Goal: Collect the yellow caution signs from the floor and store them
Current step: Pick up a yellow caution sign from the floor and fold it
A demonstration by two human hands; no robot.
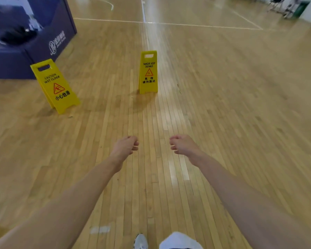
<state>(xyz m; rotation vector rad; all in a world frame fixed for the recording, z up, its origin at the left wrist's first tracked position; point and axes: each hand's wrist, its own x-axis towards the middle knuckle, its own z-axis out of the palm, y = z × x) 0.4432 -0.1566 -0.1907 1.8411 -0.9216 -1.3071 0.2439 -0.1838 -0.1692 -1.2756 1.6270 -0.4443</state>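
Two yellow caution signs stand upright on the wooden floor ahead of me. The "wet floor" sign (55,85) is at the left, angled toward me. The "danger keep distance" sign (148,72) stands near the middle, farther off. Both arms reach forward over the floor. My left hand (125,146) and my right hand (182,145) hang with fingers loosely curled and hold nothing. Both hands are well short of the signs, apart from them.
A dark blue padded structure (11,63) with a white logo stands at the far left behind the wet floor sign. White court lines (169,23) cross the floor farther off. Chairs and gear (285,8) sit at the far right. My white shoe (141,241) shows below.
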